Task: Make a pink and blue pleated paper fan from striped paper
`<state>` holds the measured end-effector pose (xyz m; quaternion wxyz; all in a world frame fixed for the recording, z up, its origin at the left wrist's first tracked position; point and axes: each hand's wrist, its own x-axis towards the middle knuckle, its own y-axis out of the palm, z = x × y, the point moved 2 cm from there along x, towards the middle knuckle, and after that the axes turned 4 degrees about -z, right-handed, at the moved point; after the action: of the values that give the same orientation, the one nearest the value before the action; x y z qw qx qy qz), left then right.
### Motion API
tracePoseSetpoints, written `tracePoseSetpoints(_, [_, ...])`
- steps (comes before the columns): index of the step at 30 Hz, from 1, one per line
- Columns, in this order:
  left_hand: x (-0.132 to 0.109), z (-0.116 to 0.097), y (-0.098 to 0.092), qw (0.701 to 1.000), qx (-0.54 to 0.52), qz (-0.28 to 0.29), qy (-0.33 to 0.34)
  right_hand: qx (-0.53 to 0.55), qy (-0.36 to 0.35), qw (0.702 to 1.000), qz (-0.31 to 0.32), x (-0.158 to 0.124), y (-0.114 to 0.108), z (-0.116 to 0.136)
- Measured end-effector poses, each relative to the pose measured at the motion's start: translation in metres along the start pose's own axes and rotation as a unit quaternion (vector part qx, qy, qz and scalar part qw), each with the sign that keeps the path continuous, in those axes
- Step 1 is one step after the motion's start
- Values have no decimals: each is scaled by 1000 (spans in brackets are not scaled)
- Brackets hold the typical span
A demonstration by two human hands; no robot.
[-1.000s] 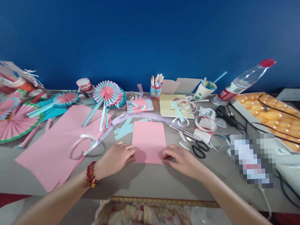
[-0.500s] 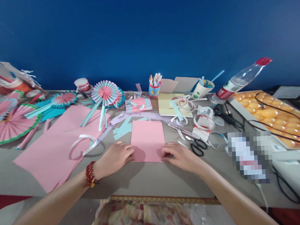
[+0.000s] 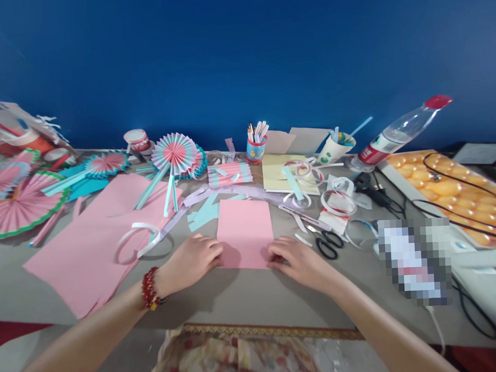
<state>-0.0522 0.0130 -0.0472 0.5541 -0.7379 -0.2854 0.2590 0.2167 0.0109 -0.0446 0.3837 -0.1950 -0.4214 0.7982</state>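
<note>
Only the view slightly shifted, left hand [image 3: 197, 258] and right hand [image 3: 297, 259] curled at near corners of pink paper sheet [image 3: 245, 230], flat on grey tabletop [image 3: 248, 298], pinching or resting, cannot tell

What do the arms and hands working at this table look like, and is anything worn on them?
They are a person's: bare forearms, no gloves. Above the left hand sits a dark red beaded bracelet with a small yellow piece. Nothing worn shows on the right hand.
</note>
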Motion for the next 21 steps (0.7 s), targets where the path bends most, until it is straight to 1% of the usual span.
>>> tracePoseSetpoints(3, [0, 0, -1, 1000, 2, -2, 2, -13, -6, 1000, -16, -4, 3, -1])
tracePoseSetpoints(8, [-2, -2, -1, 1000, 12, -6, 8, -33, -52, 994, -85, -15, 11, -4])
tracePoseSetpoints(13, [-7, -3, 2, 999, 22, -31, -5, -100, -92, 983, -125, -21, 19, -6])
tracePoseSetpoints(16, [-11, -5, 3, 998, 34, -40, 26, -144, -114, 974, -131, -23, 23, -7])
tracePoseSetpoints(21, [-11, -10, 3, 989, 51, -62, 123, -162, -142, 970, -113, -22, 24, -6])
